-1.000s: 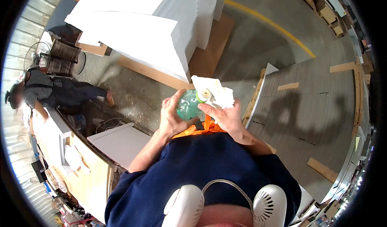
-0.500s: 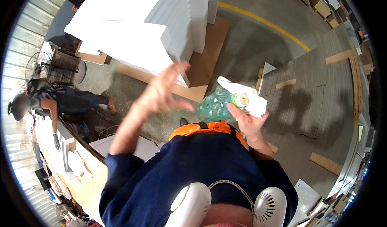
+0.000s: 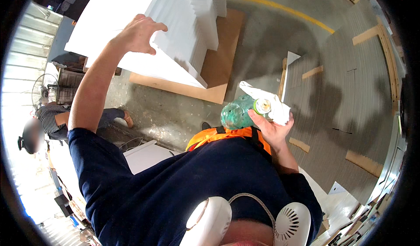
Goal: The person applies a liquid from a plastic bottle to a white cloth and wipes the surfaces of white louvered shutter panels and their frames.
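Note:
My right hand [image 3: 273,130] is closed around the neck end of a translucent green plastic bottle [image 3: 238,112]. A light green ring circles its neck. In the same hand is a crumpled white piece [image 3: 276,108], cloth or glove I cannot tell. Bottle and white piece are in front of my waist. Raised to the far left, my left hand [image 3: 139,34] is at the upper corner of a stack of white panels [image 3: 175,66]. Its thumb and fingers are apart and curved about that corner; whether they touch it is hard to see.
Under the white stack lies a brown board [image 3: 223,75]. Grey corrugated sheets [image 3: 341,110] with wooden strips spread at right. A yellow line [image 3: 280,12] marks the floor. Another person [image 3: 52,119] is at left, near a fan [image 3: 45,90]. A white flat panel [image 3: 151,156] is beside me.
My left hand has moved up and left, from above the bottle to the white stack's corner. My right hand still holds the bottle and white piece. The other person has bent or shifted.

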Demonstrator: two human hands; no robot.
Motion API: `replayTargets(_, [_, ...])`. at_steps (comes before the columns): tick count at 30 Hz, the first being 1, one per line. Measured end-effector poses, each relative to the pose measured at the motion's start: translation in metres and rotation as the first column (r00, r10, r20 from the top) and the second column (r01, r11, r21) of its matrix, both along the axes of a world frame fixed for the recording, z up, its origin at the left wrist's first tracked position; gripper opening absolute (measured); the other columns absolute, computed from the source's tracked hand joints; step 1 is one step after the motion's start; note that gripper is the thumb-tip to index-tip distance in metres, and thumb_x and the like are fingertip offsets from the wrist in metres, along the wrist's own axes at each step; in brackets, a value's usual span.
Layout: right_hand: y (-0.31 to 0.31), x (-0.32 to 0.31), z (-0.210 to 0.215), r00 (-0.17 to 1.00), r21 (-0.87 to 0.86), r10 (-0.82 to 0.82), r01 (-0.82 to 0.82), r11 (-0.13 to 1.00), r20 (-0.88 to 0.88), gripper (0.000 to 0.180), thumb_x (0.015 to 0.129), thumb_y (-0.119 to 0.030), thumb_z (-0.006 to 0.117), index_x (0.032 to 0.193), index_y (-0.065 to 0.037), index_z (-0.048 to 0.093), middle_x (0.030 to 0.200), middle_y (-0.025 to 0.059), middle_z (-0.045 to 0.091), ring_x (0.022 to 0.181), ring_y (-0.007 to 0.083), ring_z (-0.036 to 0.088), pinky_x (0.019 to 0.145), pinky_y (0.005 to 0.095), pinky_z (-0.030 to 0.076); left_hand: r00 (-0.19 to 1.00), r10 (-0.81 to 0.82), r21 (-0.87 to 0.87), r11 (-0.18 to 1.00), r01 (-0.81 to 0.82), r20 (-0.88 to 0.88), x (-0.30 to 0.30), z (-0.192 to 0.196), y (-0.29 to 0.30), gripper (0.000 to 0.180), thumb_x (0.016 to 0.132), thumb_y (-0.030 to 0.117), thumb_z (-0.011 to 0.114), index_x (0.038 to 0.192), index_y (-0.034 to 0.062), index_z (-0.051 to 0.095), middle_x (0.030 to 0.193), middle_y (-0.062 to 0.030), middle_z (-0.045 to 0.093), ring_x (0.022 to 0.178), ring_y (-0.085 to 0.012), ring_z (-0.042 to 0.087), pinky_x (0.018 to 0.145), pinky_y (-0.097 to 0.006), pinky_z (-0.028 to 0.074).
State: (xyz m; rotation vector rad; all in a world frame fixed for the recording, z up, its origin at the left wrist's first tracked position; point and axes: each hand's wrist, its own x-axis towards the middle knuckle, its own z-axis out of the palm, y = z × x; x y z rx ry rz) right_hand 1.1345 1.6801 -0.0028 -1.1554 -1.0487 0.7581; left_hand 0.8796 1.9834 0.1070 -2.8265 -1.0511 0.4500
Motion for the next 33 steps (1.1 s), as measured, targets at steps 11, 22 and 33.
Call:
replayTargets(11, [0.004, -0.004, 0.003, 1.0, 0.011, 0.002, -0.002, 1.0, -0.009, 0.038, 0.074, 0.002, 0.076, 0.108, 0.009, 0.063, 0.111, 0.0157, 0.064, 0.097, 0.0205, 0.063, 0.084, 0.0321, 0.052, 0.995, 0.1, -0.164, 0.981, -0.101, -0.014, -0.001, -0.012, 0.018, 0.052, 0.058, 0.009, 0.082, 0.106, 0.01, 0.064, 0.079, -0.0058, 0.067, 0.081, -0.0195, 0.064, 0.096, -0.04, 0.045])
replayTargets(22, [0.001, -0.007, -0.003, 0.998, 0.016, 0.034, -0.035, 0.999, 0.053, 0.047, 0.074, 0.001, 0.077, 0.116, 0.01, 0.059, 0.11, 0.0142, 0.066, 0.096, 0.0159, 0.064, 0.087, 0.0295, 0.051, 0.972, -0.087, -0.061, 0.993, 0.102, 0.217, -0.015, -0.031, 0.028, 0.049, 0.055, 0.002, 0.08, 0.102, 0.0108, 0.07, 0.072, -0.007, 0.068, 0.07, -0.0178, 0.065, 0.078, -0.034, 0.054])
replayTargets(33, [0.0, -0.009, 0.002, 0.999, -0.011, 0.03, -0.03, 0.999, 0.014, 0.037, 0.074, 0.001, 0.076, 0.109, 0.008, 0.063, 0.113, 0.0177, 0.064, 0.099, 0.0229, 0.064, 0.086, 0.0326, 0.051, 0.989, 0.148, -0.125, 0.981, -0.146, 0.002, -0.002, -0.014, 0.013, 0.06, 0.056, 0.009, 0.086, 0.112, 0.0127, 0.066, 0.101, -0.0125, 0.069, 0.102, -0.0251, 0.059, 0.107, -0.043, 0.033])
